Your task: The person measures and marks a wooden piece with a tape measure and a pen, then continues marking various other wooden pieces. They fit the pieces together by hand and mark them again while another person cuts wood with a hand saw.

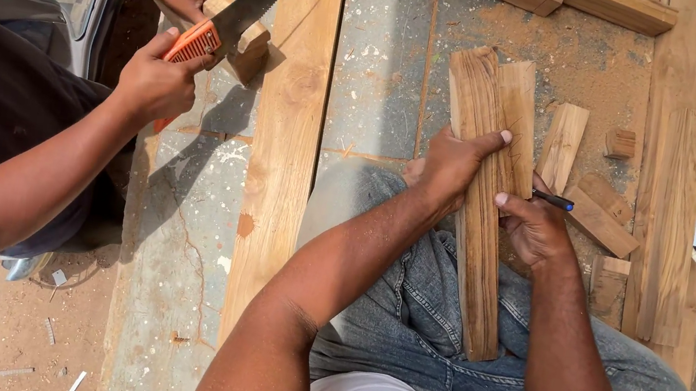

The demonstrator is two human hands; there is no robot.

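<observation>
— What have your hands got?

— Your left hand [455,162] is wrapped around the wooden slats [484,199] at the frame's centre, fingers closed on their left edge. They rest lengthwise on your jeans [439,324]. Your right hand [536,227] presses their right edge and pinches a dark pen [553,200].

— And around you?

— Offcuts [598,219] lie on the floor just right. Upper left, another person's hands work an orange-handled handsaw [243,8] through a wood block [246,42], beside a long plank [285,138].

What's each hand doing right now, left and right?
Left hand: closed on the wooden plank, gripping its upper part.
Right hand: holds a dark pen, resting against the plank's edge.
</observation>
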